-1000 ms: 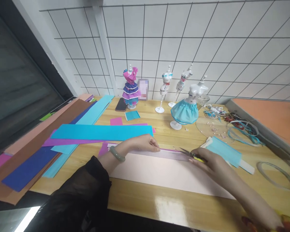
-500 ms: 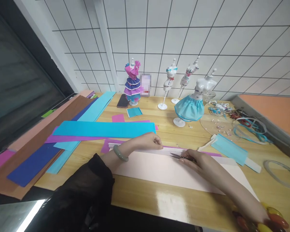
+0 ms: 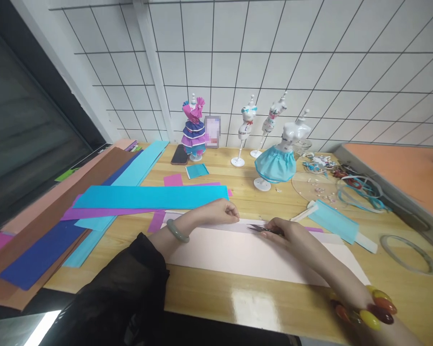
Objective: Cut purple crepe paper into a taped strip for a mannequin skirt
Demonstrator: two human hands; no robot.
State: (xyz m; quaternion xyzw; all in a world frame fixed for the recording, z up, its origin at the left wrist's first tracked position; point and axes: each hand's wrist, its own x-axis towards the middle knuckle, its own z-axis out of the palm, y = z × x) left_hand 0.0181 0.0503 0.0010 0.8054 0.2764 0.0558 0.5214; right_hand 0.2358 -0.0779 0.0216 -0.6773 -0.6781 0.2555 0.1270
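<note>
A long pale pink sheet of crepe paper lies across the table in front of me, with a fold line near its far edge. My left hand has its fingers pinched together at that far edge, left of the blades. In my right hand is a pair of small dark scissors, their slightly parted tips pointing left over the paper's upper strip. The scissor handles are mostly hidden by my fingers. Purple paper shows from beneath the pink sheet.
Bright blue paper and a brown sheet lie left. Behind stand a dressed mannequin, a mannequin in a turquoise skirt and two smaller ones. A light blue piece, a clear ring and ribbons lie right.
The view has shifted a little, so the mannequins and the table items sit further left and lower. Both hands keep nearly the same place on the paper, and the scissors remain in my right hand.
</note>
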